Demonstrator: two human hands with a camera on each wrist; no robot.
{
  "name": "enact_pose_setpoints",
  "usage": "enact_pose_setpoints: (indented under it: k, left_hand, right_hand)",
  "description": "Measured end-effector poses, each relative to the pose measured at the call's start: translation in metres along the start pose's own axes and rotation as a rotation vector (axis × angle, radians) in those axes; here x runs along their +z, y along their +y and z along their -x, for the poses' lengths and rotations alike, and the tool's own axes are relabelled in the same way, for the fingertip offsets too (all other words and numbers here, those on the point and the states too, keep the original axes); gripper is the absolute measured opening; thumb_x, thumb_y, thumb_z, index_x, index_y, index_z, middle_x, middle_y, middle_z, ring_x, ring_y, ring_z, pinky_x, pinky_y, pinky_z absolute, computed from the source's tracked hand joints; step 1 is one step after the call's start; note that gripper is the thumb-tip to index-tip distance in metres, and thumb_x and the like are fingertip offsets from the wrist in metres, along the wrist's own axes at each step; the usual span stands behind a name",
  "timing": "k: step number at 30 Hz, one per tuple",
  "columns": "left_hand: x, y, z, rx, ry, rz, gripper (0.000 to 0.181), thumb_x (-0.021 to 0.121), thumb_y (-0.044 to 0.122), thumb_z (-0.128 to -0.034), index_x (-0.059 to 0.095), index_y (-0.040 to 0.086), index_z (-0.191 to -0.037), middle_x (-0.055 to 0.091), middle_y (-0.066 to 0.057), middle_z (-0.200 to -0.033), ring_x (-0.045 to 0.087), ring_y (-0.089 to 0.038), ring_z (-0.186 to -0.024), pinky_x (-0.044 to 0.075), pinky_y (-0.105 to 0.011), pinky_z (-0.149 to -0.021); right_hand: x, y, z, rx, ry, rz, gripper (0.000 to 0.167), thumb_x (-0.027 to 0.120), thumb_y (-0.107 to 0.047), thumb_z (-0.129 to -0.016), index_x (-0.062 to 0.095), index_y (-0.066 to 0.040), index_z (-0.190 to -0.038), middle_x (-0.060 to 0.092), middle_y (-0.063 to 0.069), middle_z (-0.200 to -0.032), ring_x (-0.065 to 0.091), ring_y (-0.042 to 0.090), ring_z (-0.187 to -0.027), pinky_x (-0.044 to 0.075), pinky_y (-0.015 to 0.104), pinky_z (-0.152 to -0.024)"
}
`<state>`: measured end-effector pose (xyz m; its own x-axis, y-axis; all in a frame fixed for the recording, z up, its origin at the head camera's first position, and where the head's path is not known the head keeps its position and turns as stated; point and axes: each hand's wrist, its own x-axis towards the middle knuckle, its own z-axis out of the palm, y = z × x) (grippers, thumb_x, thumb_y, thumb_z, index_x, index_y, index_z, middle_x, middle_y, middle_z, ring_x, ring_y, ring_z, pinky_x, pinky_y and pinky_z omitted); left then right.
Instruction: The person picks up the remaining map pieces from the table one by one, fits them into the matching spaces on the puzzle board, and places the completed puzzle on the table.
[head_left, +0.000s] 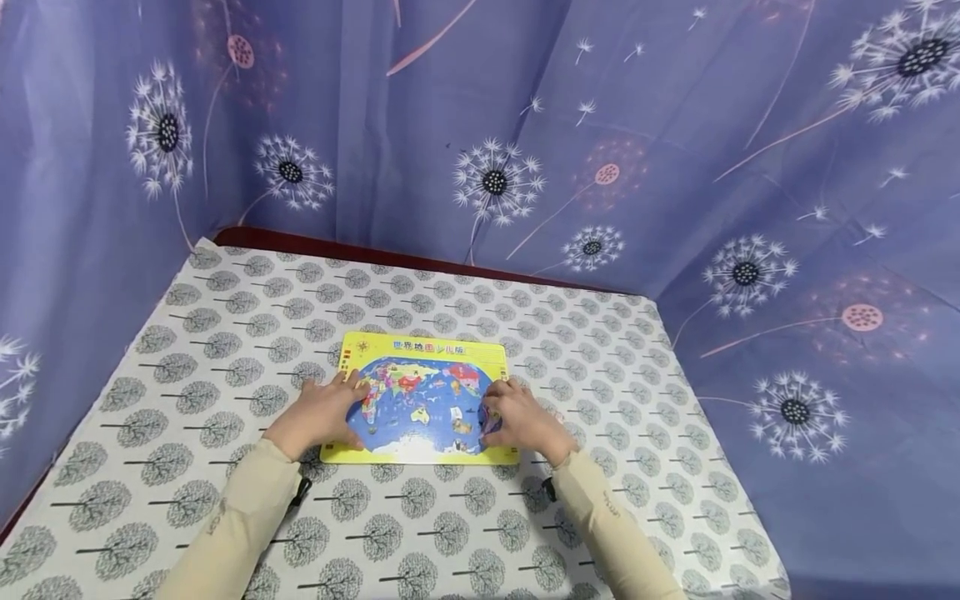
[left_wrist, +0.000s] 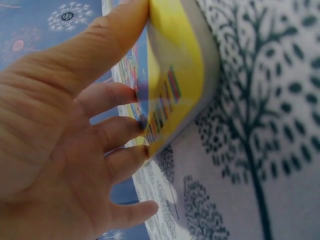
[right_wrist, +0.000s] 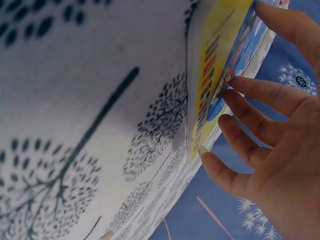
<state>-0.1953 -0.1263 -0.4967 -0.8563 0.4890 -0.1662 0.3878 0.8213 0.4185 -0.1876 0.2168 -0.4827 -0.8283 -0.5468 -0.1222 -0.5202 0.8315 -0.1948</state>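
A flat world map board (head_left: 420, 421) with a yellow border, a blue oval map and colourful Chinese lettering along its top lies on the table. My left hand (head_left: 315, 414) is at the board's left side, its thumb and several spread fingertips touching the border and map edge, while the little finger stands off it. On the opposite side my right hand (head_left: 527, 419) rests its fingertips on the right part of the map, fingers spread and slightly bent. In the right wrist view, the fingertips touch the board's surface (right_wrist: 212, 55) near the border. Parts of the map are hidden under both hands.
A white cloth (head_left: 420, 542) printed with grey trees covers the table. The dark red table edge (head_left: 337, 250) shows at the back. Purple curtains (head_left: 405, 108) with dandelion prints hang behind and on both sides.
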Motion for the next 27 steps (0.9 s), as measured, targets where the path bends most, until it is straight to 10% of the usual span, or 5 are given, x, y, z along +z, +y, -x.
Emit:
enact_pose_setpoints:
  k: [27]
  left_hand:
    - [-0.001, -0.001, -0.003, -0.002, -0.020, 0.015, 0.098, 0.092, 0.038, -0.0655, 0.050, -0.004, -0.144, 0.026, -0.035, -0.156, 0.022, -0.057, -0.143, 0.009, -0.084, -0.105]
  right_hand:
    - [-0.015, 0.050, 0.058, 0.195, 0.100, -0.025, 0.055, 0.084, -0.014, -0.077, 0.067, -0.001, -0.128, 0.060, 0.012, -0.124, 0.053, 0.031, -0.115, 0.047, 0.053, -0.096]
